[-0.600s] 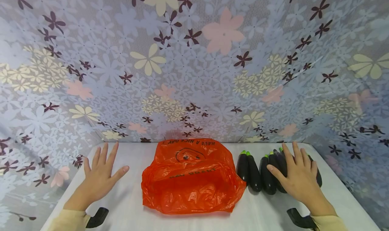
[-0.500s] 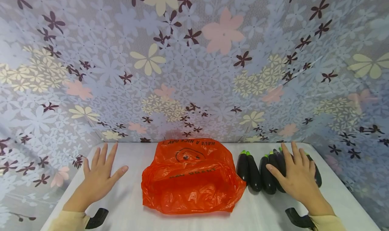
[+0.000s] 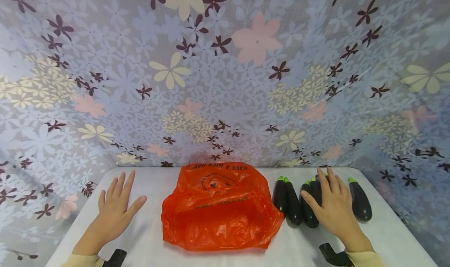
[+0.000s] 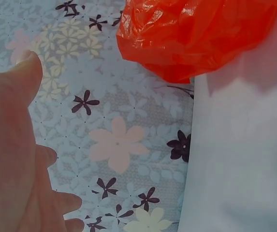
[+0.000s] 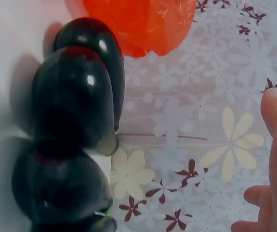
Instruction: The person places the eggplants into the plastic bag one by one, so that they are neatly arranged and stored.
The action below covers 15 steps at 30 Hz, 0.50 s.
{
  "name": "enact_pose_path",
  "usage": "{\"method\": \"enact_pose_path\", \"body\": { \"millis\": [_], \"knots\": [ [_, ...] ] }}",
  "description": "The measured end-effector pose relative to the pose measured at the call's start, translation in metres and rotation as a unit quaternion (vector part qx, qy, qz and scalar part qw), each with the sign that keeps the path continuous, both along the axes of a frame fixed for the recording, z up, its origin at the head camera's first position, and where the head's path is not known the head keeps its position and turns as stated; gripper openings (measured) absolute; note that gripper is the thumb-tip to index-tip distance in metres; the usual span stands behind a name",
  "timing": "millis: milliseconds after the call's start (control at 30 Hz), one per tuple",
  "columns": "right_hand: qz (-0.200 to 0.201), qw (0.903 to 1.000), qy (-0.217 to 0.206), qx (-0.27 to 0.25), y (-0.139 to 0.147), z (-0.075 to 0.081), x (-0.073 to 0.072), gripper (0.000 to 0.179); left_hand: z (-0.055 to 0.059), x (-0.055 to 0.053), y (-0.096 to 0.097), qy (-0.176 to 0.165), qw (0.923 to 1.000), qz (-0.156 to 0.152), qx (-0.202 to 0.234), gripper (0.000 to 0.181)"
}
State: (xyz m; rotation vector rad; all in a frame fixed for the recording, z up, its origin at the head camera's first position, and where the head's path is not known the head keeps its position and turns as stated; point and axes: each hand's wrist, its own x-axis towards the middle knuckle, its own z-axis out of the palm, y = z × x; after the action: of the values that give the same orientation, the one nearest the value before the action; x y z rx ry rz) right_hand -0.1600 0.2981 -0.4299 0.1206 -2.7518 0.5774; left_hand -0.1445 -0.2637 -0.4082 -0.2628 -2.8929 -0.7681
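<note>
In the head view an orange-red plastic bag [image 3: 221,208] with black print lies on the white table, its wide side toward me. Dark eggplants [image 3: 293,202] with green stem ends lie in a row to its right; several are partly hidden under my right hand [image 3: 335,208]. That hand hovers over them, fingers straight and spread, holding nothing. On the bag's left my left hand [image 3: 114,210] is held above the table with spread fingers, also holding nothing. The right wrist view shows the eggplants' rounded ends [image 5: 70,96] close by, apart from the fingers.
The white table [image 3: 147,239] ends at a flower-patterned wall covering [image 3: 225,83] behind and on both sides. One eggplant [image 3: 360,200] lies at the right end of the row. Black straps [image 3: 335,255] show at both wrists.
My right hand has shifted left over the eggplants, baring the one at the right end. The left hand stays nearly in place. The whole head view has tilted slightly.
</note>
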Motion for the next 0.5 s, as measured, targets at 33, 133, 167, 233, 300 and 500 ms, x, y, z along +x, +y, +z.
{"method": "enact_pose_path", "body": {
  "millis": [33,133,167,233,300,500],
  "knots": [
    [0.001,1.0000,0.003,-0.002,-0.002,-0.001,0.000,0.086,0.000,0.000,0.001,0.003,1.0000,-0.001,0.003,0.082],
    [0.001,0.9999,0.009,-0.009,-0.007,-0.001,-0.001,0.085,-0.001,0.000,0.004,0.012,0.9998,-0.006,0.012,0.081],
    [-0.001,0.9999,0.012,-0.009,-0.009,-0.001,-0.001,0.085,-0.001,0.000,0.005,0.015,0.9997,-0.007,0.016,0.080],
    [-0.002,0.9998,0.017,-0.011,-0.011,-0.001,-0.002,0.084,-0.002,0.000,0.008,0.018,0.9995,-0.008,0.023,0.080],
    [-0.002,0.9997,0.020,-0.015,-0.013,-0.002,-0.003,0.083,-0.005,0.001,0.010,0.020,0.9994,-0.008,0.028,0.079],
    [0.001,0.9988,0.033,-0.035,-0.018,-0.008,-0.003,0.078,-0.015,0.004,0.018,0.023,0.9989,-0.005,0.040,0.078]
  ]
}}
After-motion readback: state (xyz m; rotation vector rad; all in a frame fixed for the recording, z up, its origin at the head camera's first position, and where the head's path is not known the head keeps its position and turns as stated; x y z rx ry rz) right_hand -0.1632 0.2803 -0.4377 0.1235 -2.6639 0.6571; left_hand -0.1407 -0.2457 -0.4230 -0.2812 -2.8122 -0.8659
